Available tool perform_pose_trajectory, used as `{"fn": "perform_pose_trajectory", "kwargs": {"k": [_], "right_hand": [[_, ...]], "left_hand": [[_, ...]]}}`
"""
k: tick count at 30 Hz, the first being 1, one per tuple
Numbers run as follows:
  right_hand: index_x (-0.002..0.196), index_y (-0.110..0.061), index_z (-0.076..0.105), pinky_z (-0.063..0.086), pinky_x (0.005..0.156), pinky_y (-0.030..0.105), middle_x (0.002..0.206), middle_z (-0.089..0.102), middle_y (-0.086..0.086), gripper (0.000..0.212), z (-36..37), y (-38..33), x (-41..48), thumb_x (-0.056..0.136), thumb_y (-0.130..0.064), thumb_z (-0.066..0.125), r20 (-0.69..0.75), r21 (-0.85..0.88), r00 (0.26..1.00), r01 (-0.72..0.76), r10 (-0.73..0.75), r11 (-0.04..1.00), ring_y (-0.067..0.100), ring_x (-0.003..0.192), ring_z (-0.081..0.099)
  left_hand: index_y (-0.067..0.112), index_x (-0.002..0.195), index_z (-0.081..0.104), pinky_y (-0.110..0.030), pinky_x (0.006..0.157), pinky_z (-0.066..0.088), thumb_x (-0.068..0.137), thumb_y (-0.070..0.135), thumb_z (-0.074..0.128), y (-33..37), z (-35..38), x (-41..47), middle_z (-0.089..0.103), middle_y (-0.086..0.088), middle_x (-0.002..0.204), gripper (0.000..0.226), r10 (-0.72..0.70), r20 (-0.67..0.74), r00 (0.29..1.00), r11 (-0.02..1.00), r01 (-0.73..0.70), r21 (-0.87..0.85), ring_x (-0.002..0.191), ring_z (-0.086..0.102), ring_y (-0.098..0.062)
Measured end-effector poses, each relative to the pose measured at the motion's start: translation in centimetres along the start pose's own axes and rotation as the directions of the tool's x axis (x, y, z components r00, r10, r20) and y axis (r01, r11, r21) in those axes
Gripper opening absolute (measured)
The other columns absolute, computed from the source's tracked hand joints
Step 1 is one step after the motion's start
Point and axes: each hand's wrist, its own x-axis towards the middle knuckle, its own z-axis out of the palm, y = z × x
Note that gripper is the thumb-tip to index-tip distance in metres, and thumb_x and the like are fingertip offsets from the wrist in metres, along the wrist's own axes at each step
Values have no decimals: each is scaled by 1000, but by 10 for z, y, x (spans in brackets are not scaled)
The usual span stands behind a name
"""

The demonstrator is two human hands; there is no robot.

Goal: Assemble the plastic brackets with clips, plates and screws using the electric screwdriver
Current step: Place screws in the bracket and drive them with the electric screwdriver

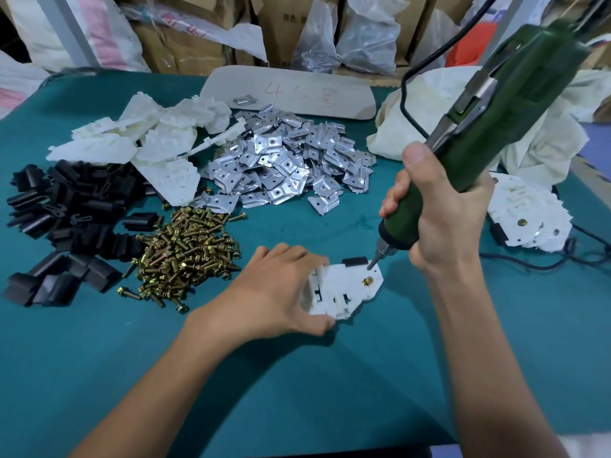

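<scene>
A white plastic bracket (344,287) lies flat on the green table near the middle, with a black clip (355,261) on its far edge and a brass screw (367,281) seated in it. My left hand (277,292) grips the bracket's left end, thumb at the near edge. My right hand (436,213) holds the green electric screwdriver (469,143) tilted, its bit tip (371,266) touching the bracket just above the brass screw.
Piles lie to the left and behind: black clips (62,226), brass screws (185,252), metal plates (287,163), white brackets (145,140). Finished brackets (525,213) are stacked at the right beside a cream cloth (463,104). The screwdriver's black cable (406,90) loops above. Boxes and bags stand behind.
</scene>
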Motion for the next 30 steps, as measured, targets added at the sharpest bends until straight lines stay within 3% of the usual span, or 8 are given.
{"fn": "perform_pose_trajectory", "kwargs": {"k": [3,5,10,18,25,30], "right_hand": [[65,-18,60,44,47,35,51,53,3,28,0,3,2,79,-33,80,-14,-11,999,30,-31,999,25,38,48],[65,-17,59,44,47,35,51,53,2,30,1,6,4,79,-32,80,-27,-8,998,50,-50,999,24,38,49],[67,-15,59,45,47,34,55,55,3,32,4,12,9,80,-33,81,-36,-21,997,68,-69,997,24,39,51],[67,-19,60,45,46,31,56,55,2,29,6,21,8,81,-32,82,-33,-23,997,68,-69,997,24,38,50],[81,0,56,44,47,30,51,50,4,21,9,28,11,77,-17,68,-88,9,996,30,-29,1000,25,39,44],[83,14,52,44,46,31,52,52,4,38,13,33,7,79,-20,69,-53,-15,997,50,-51,999,25,40,45]], "left_hand": [[26,158,23,-32,107,21,74,74,54,-8,4,9,41,7,144,101,-12,-53,998,999,14,34,132,29,-14],[27,159,19,-33,110,18,73,82,47,-5,10,14,36,7,150,106,-22,-72,997,1000,23,16,137,24,-13],[31,148,42,-33,105,26,69,97,23,4,25,20,51,11,132,104,-73,-213,974,993,91,77,125,42,-14],[32,141,49,-32,97,29,73,93,28,2,29,21,55,12,121,94,-50,-263,963,994,73,77,115,46,-14],[32,139,50,-32,96,28,74,90,30,2,30,22,55,13,122,90,-52,-268,962,992,82,101,115,46,-13],[30,138,52,-33,94,30,75,89,30,3,31,21,57,11,120,90,-48,-287,957,991,82,104,114,48,-15]]}}
